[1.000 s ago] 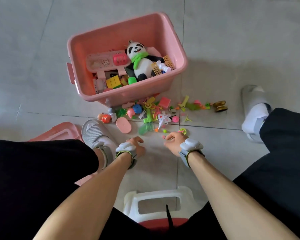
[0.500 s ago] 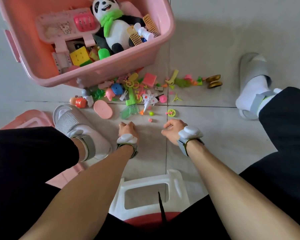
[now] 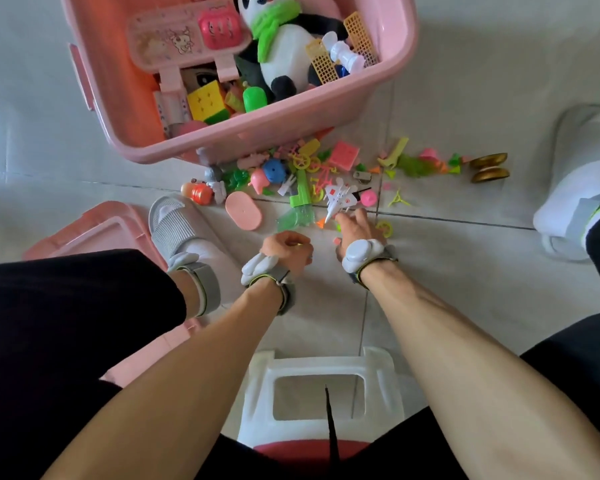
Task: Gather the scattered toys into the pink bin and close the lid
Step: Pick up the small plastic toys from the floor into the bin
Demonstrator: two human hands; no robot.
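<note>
Pink plastic makes up the open bin (image 3: 291, 123), which sits on the tiled floor (image 3: 465, 306) at the top of the head view and already holds a plush panda (image 3: 284, 46), a yellow cube (image 3: 207, 100), a pink case (image 3: 174, 43) and other pieces. Just below its near wall, small toys lie scattered on the floor: a white toy jet (image 3: 340, 199), a green water pistol (image 3: 300, 202), a pink oval piece (image 3: 244, 210), a blue figure (image 3: 273, 169), a pink square (image 3: 343, 154) and, well off to the right, a gold yo-yo (image 3: 489, 168). The pink lid (image 3: 94, 226) lies on the floor at the left, partly under a leg. The right hand (image 3: 355, 230) reaches with straight fingers, its grip open, fingertips touching or just beside the jet's tail. The left hand (image 3: 286, 249) is curled into a closed grip near the water pistol; whether it holds anything cannot be told. Grey slippers (image 3: 174, 230) flank the toys, and a white stool (image 3: 319, 393) stands below the arms.
</note>
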